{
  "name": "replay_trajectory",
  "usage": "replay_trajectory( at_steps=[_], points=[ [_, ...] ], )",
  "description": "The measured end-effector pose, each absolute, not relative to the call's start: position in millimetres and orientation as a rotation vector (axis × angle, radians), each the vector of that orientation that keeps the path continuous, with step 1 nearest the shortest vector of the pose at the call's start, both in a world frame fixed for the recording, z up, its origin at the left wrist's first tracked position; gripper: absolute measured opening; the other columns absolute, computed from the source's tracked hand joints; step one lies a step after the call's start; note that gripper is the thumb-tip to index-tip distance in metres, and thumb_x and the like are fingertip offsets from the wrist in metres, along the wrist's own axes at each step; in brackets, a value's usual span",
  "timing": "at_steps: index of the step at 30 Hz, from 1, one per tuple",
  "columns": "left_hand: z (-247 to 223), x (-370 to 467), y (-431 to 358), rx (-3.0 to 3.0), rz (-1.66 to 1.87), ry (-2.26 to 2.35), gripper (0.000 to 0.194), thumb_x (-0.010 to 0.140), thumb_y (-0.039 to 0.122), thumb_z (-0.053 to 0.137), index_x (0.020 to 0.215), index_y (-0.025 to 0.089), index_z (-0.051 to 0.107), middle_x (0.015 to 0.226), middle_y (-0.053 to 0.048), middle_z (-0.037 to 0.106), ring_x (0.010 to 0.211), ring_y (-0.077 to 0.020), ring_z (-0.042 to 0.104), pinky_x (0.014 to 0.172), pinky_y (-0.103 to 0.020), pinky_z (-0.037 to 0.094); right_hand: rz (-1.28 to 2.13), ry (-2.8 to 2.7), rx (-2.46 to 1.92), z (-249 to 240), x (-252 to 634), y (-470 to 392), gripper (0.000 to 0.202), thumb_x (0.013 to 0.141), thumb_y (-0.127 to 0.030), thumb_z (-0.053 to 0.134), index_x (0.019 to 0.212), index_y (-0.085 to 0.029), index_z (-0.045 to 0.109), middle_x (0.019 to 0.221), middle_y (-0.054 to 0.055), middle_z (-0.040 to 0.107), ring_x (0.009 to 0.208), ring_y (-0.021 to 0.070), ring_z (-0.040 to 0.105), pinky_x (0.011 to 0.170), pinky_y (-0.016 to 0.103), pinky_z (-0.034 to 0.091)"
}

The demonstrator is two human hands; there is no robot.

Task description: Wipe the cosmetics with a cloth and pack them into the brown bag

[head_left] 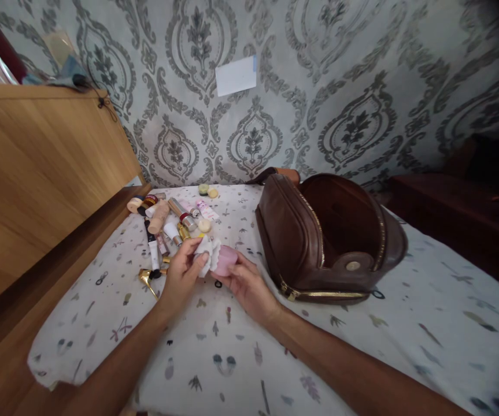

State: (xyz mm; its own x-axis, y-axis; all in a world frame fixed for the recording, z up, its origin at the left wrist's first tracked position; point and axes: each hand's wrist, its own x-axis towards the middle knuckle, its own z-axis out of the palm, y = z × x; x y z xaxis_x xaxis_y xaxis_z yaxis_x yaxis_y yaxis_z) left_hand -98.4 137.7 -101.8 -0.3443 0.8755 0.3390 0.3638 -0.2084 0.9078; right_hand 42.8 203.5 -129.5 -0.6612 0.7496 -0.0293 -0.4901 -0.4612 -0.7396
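Forearms point(340, 352) extd; L fingers point(198, 266) hold wht tissue point(208, 254), R fingers point(240, 270) pink item point(224, 261).

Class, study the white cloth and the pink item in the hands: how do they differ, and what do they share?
The white cloth is crumpled with a wavy edge, while the pink item looks smooth and rounded. The left hand grips the white cloth; the right hand holds the pink item. Both are pale and held above the patterned sheet.
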Motion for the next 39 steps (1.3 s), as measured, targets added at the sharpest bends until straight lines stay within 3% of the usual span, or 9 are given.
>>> replay_trajectory(
  at_steps=[3,8,13,18,24,28,34,39],
  points=[
    [-103,-96,136,1.479,1.603,1.775,0.031,0.095,0.038,0.05,0.12,0.019,0.055,0.114,-0.007,0.066,0.105,-0.0216,0.061,0.093,-0.033,0.046,2.13,-0.91,-0.498,-130,42,206,0.033,0.07,-0.033,0.074,0.1,-0.024,0.062,0.107,0.002,0.07,0.101,0.0203,0.066,0.095,0.039,0.054],
    [-109,-92,137,1.781,1.354,1.804,0.038,0.097,0.035,0.044,0.132,0.02,0.05,0.135,-0.01,0.059,0.125,-0.0243,0.053,0.106,-0.037,0.038,2.113,-0.943,-0.514,-130,43,207,0.044,0.067,-0.04,0.083,0.1,-0.023,0.06,0.093,0.001,0.069,0.085,0.0174,0.067,0.078,0.034,0.058],
    [-107,-91,136,1.716,1.357,1.894,0.034,0.097,0.038,0.041,0.122,0.019,0.055,0.117,-0.011,0.067,0.11,-0.0249,0.06,0.097,-0.038,0.044,2.107,-1.003,-0.51,-138,45,205,0.047,0.069,-0.045,0.083,0.105,-0.024,0.064,0.089,0.002,0.07,0.078,0.0171,0.066,0.066,0.028,0.056],
    [-100,-95,137,1.744,1.404,1.896,0.031,0.096,0.036,0.044,0.119,0.022,0.057,0.109,-0.008,0.069,0.101,-0.0233,0.063,0.09,-0.036,0.047,2.143,-0.994,-0.597,-148,39,213,0.058,0.061,-0.042,0.089,0.11,-0.023,0.066,0.108,0.009,0.071,0.086,0.0249,0.071,0.066,0.034,0.06],
    [-97,-102,135,1.705,1.482,1.889,0.032,0.095,0.036,0.046,0.118,0.018,0.059,0.11,-0.01,0.07,0.103,-0.0247,0.064,0.093,-0.037,0.047,2.192,-1.022,-0.554,-134,42,206,0.057,0.059,-0.035,0.09,0.109,-0.024,0.065,0.113,0.007,0.071,0.098,0.0238,0.07,0.083,0.035,0.059],
    [-96,-104,134,1.741,1.548,1.839,0.036,0.097,0.035,0.045,0.124,0.016,0.059,0.12,-0.011,0.069,0.11,-0.0243,0.063,0.096,-0.036,0.047,2.128,-1.043,-0.599,-131,40,205,0.064,0.057,-0.036,0.091,0.113,-0.025,0.06,0.105,0.005,0.072,0.093,0.0226,0.071,0.075,0.033,0.059],
    [-99,-103,136,1.924,1.39,1.747,0.036,0.097,0.032,0.047,0.125,0.016,0.063,0.129,-0.012,0.066,0.121,-0.0249,0.059,0.105,-0.038,0.042,2.003,-1.169,-0.709,-138,32,205,0.076,0.051,-0.042,0.093,0.115,-0.018,0.058,0.081,0.003,0.071,0.066,0.0205,0.068,0.057,0.03,0.053],
    [-104,-105,138,1.953,1.391,1.812,0.036,0.098,0.031,0.046,0.124,0.015,0.063,0.127,-0.012,0.067,0.119,-0.0245,0.06,0.104,-0.038,0.043,2.046,-1.151,-0.652,-137,35,202,0.076,0.057,-0.04,0.091,0.122,-0.02,0.057,0.092,0.004,0.071,0.073,0.02,0.069,0.068,0.033,0.056]
  ],
)
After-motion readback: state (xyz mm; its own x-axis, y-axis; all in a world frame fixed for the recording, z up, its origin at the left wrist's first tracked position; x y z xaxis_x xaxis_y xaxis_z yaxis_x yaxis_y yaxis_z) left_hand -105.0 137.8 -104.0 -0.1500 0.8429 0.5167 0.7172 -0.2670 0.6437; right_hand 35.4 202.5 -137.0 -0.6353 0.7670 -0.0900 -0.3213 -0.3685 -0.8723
